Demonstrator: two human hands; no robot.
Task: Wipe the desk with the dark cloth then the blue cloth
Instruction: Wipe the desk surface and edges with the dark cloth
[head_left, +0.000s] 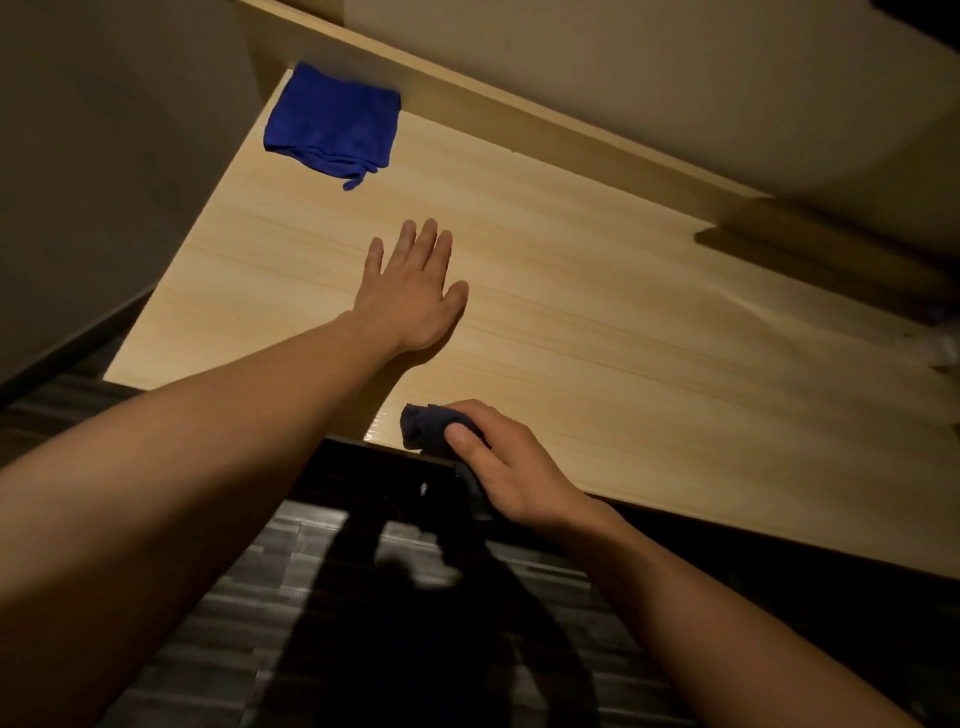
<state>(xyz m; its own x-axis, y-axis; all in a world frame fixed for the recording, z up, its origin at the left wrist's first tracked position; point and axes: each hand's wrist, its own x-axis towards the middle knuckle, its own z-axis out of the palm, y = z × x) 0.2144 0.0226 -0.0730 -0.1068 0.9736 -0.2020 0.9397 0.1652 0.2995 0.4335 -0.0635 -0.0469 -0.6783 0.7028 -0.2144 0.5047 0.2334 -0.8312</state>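
Observation:
A light wooden desk (597, 322) fills the middle of the view. My left hand (410, 291) lies flat on it, palm down, fingers spread, holding nothing. My right hand (504, 462) is at the desk's front edge, closed on a bunched dark cloth (423, 426) that presses on the surface; part of the cloth hangs over the edge under my palm. A folded blue cloth (332, 122) lies at the far left corner of the desk, against the back board, well beyond my left hand.
A raised wooden back board (519, 119) runs along the rear of the desk, with a wall behind it. A dim whitish object (940, 348) sits at the desk's right end. Dark striped flooring (218, 649) lies below the front edge.

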